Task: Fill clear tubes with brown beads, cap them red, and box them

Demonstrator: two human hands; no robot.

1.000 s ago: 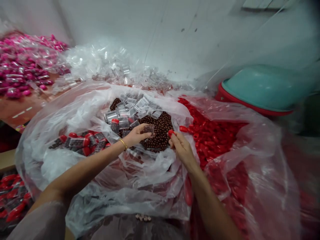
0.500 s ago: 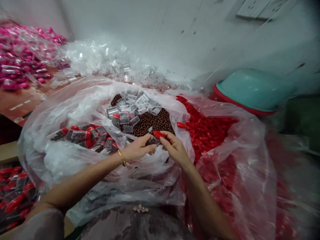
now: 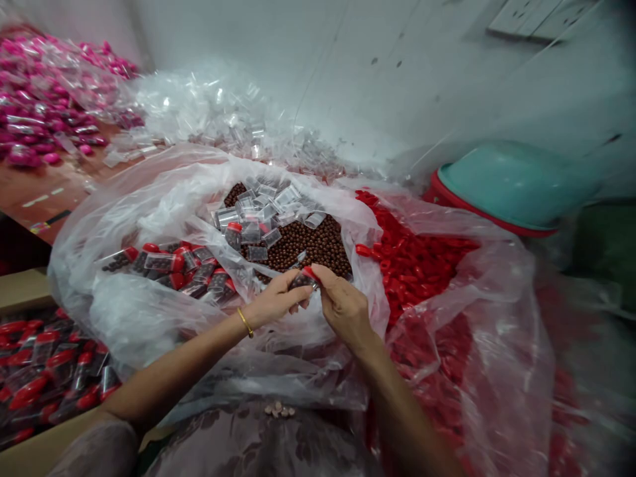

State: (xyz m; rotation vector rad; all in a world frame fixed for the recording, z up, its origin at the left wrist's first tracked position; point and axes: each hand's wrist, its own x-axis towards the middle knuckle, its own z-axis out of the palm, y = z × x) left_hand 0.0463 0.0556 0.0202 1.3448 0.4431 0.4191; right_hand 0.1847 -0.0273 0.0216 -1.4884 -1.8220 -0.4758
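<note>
My left hand (image 3: 281,296) is closed round a small clear plastic container (image 3: 303,281) with dark brown balls inside. My right hand (image 3: 342,299) pinches a red cap (image 3: 311,271) against the container's end; fingers partly hide it. Below and beyond the hands, a plastic bag holds loose brown balls (image 3: 313,244) with empty clear containers (image 3: 263,205) heaped on them. Filled containers with red caps (image 3: 183,265) lie on the bag to the left. To the right is a bag of loose red caps (image 3: 422,262).
A cardboard box (image 3: 24,288) of capped containers stands at lower left. Pink items (image 3: 50,99) and more clear containers (image 3: 213,112) are piled at the back. A teal basin (image 3: 521,179) lies overturned on a red one at right. Behind is a wall with sockets (image 3: 539,16).
The red cap has moved from above the container onto its end. My right hand has turned, its back now facing up more. The view has shifted slightly.
</note>
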